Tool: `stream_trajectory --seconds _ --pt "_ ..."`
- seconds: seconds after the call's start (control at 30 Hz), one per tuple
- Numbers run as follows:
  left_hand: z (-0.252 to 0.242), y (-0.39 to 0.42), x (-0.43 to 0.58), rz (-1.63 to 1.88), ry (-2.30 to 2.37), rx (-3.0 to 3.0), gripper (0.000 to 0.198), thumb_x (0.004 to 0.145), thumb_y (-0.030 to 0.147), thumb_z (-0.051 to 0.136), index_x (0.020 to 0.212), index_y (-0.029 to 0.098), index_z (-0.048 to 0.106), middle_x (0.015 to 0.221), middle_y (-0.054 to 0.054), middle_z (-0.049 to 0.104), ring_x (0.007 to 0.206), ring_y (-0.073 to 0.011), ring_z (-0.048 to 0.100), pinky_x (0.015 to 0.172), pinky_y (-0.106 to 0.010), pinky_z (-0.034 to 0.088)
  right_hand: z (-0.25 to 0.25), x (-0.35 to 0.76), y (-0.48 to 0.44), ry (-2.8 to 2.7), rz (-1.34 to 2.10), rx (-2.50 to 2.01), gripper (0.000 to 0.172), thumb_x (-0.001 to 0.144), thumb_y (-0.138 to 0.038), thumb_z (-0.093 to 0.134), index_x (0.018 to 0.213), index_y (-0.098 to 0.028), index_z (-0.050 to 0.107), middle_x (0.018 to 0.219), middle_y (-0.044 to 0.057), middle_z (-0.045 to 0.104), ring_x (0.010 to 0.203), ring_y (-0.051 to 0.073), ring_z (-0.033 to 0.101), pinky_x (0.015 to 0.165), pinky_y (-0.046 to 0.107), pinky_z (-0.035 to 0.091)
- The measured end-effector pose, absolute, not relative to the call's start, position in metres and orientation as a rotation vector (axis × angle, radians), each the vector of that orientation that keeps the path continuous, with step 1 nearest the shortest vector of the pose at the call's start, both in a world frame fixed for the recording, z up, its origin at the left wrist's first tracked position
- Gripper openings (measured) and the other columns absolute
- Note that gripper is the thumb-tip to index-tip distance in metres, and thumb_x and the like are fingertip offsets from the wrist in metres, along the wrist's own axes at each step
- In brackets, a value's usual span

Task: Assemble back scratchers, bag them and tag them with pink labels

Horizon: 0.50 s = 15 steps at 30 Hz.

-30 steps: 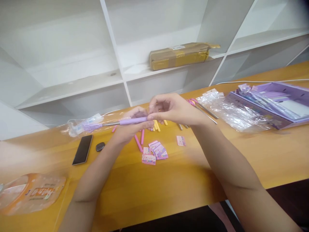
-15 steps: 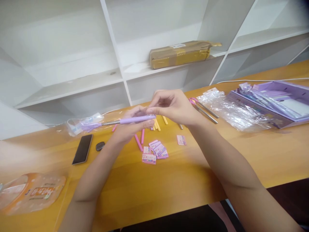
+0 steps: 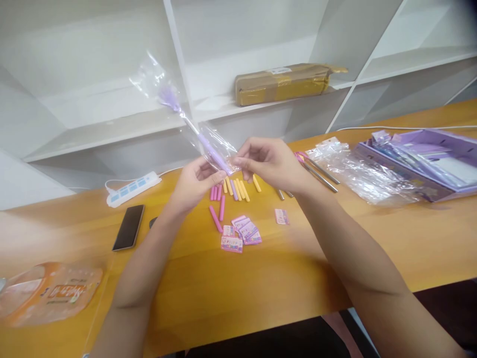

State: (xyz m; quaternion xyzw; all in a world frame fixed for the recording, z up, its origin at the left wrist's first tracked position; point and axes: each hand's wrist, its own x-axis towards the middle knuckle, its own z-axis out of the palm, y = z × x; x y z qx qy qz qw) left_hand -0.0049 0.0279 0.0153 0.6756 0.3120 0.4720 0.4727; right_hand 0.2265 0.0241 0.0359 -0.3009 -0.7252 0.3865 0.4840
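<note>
My left hand (image 3: 194, 181) grips the lower end of a purple brush (image 3: 194, 130) that sits inside a clear plastic sleeve and tilts up to the left. My right hand (image 3: 266, 161) pinches the sleeve's open end beside the handle. Both hands hover above the wooden table (image 3: 261, 278). Under them lie several pink and yellow short sticks (image 3: 233, 191) and small printed cards (image 3: 240, 233).
A phone (image 3: 128, 227) and a white power strip (image 3: 130, 189) lie to the left. An orange packet (image 3: 48, 293) is at the near left. Crumpled plastic wrap (image 3: 357, 171), metal straws (image 3: 320, 174) and a purple box (image 3: 428, 159) are on the right. White shelving holds a taped parcel (image 3: 286, 82).
The wrapped brush has swung from lying level, pointing left, to tilting up and left. My hands stay close together at its handle end.
</note>
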Motion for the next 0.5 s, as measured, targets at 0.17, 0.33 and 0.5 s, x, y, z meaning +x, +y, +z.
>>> stream_trajectory --seconds 0.17,0.33,0.5 --pt "0.018 0.03 -0.01 1.017 0.796 1.797 0.038 0.088 0.035 0.086 0.121 0.017 0.076 0.115 -0.01 0.079 0.098 -0.0188 0.073 0.086 -0.031 0.058 0.008 0.23 0.02 -1.789 1.106 -0.781 0.044 0.09 -0.056 0.087 0.088 -0.017 0.067 0.069 0.001 0.072 0.058 0.011 0.065 0.055 0.025 0.05" --pt "0.011 0.04 -0.009 1.098 0.841 1.757 0.036 0.092 0.051 0.082 0.102 0.017 0.076 0.085 -0.003 0.071 0.073 -0.0132 0.064 0.068 -0.027 0.052 -0.043 0.233 0.004 -1.715 1.339 -0.828 0.045 0.087 -0.055 0.09 0.084 -0.018 0.064 0.07 0.0 0.071 0.06 0.011 0.066 0.06 0.026 0.056" --pt "0.005 0.05 -0.01 1.174 0.885 1.676 0.04 0.088 0.055 0.085 0.088 0.018 0.071 0.076 0.001 0.063 0.063 -0.0102 0.055 0.061 -0.025 0.047 -0.089 0.223 -0.009 -1.678 1.539 -0.813 0.049 0.083 -0.057 0.092 0.083 -0.018 0.063 0.071 0.0 0.07 0.06 0.01 0.064 0.058 0.024 0.054"
